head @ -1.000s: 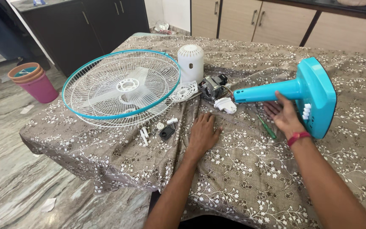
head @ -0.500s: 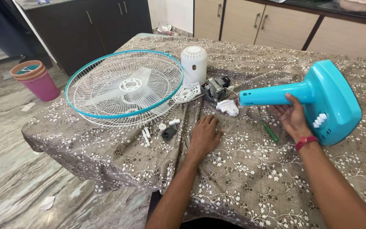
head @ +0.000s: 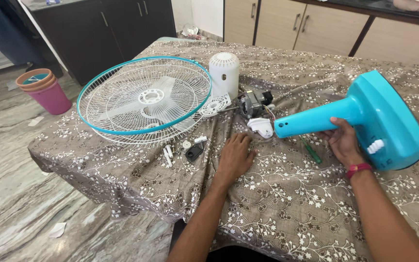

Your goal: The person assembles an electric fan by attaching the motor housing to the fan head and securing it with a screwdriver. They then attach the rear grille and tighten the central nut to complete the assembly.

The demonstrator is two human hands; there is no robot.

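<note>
My right hand [head: 344, 142] grips the neck of a turquoise fan stand [head: 364, 116], holding it tilted above the patterned tablecloth [head: 292, 204], base to the right. My left hand [head: 233, 155] lies flat on the cloth, fingers together, holding nothing. Just beyond it sit a white plastic part [head: 260, 127] and the fan motor [head: 253, 103]. A green screwdriver [head: 311, 153] lies under the stand's neck. The white fan grille with a turquoise rim [head: 144, 97] rests at the left, with small screws and a black knob [head: 193, 153] in front of it.
A white motor cover [head: 224, 73] stands upright behind the grille, with a white round plate [head: 214, 105] beside it. Stacked pink and orange buckets [head: 44, 90] stand on the marble floor at the left. Dark and beige cabinets line the back.
My right hand has closed round the stand's neck and lifted it, swinging the base up and to the right. My left hand has stayed flat on the cloth.
</note>
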